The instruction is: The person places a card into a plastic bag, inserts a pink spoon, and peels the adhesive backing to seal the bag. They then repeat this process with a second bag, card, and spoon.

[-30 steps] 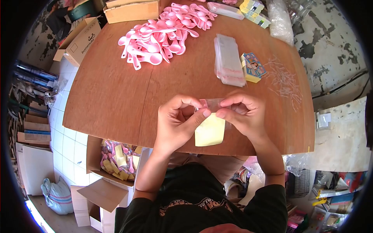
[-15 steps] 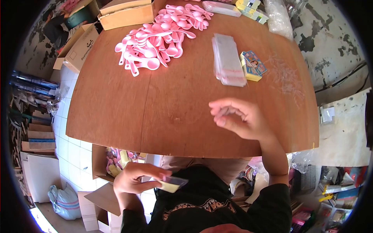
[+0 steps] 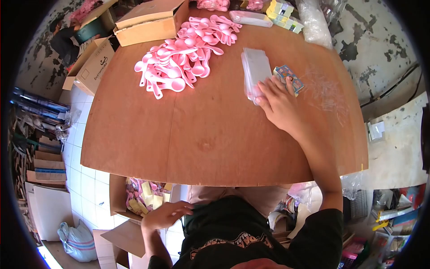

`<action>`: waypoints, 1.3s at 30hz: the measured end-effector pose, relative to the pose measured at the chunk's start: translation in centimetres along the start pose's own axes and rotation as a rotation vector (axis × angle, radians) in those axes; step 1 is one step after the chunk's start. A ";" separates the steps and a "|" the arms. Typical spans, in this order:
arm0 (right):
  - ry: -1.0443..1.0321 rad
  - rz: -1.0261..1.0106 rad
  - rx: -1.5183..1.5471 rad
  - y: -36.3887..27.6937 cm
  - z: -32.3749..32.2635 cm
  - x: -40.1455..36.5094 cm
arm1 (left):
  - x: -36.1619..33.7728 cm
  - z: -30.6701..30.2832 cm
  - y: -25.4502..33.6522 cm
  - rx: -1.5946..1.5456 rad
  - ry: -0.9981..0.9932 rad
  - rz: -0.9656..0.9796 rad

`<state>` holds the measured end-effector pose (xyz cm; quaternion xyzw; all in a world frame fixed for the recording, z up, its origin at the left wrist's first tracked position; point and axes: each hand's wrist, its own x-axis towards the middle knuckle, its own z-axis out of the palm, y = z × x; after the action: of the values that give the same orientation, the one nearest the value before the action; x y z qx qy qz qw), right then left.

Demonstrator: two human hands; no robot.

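glossy clear sleeves lie in a flat oblong stack under the right hand, fingers spread, near smooth pink plastic spoons on the round brown plywood table. below its edge, over white tiles, the left hand hangs open and empty above a cardboard box; moments earlier it held a yellow packet.

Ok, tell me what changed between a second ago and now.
The left hand carried the yellow packet down off the table and let it go; it now hovers empty by the box of packets on the floor. The right hand released the packet and reached forward onto the stack of clear bags. The pink spoons and the small printed box stayed put.
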<state>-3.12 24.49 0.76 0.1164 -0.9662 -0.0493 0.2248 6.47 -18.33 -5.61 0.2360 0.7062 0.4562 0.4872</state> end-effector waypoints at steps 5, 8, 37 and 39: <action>0.006 0.013 0.028 0.1 0.9 -0.2 | 3.8 1.4 5.0 -0.027 -0.276 0.465; 0.052 0.024 0.033 -0.1 0.5 -0.4 | 5.3 1.7 7.6 -0.032 -0.383 0.663; -0.007 -0.606 0.589 -6.8 -7.8 -1.5 | 12.6 2.7 13.1 -1.099 0.455 0.732; 0.004 -0.653 0.586 -7.4 -7.5 -1.7 | 12.7 2.2 12.8 -1.132 0.473 0.740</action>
<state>3.23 17.46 5.65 0.4745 -0.8515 0.1585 0.1568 1.76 -1.50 -0.72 0.0659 0.3215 0.9269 0.1823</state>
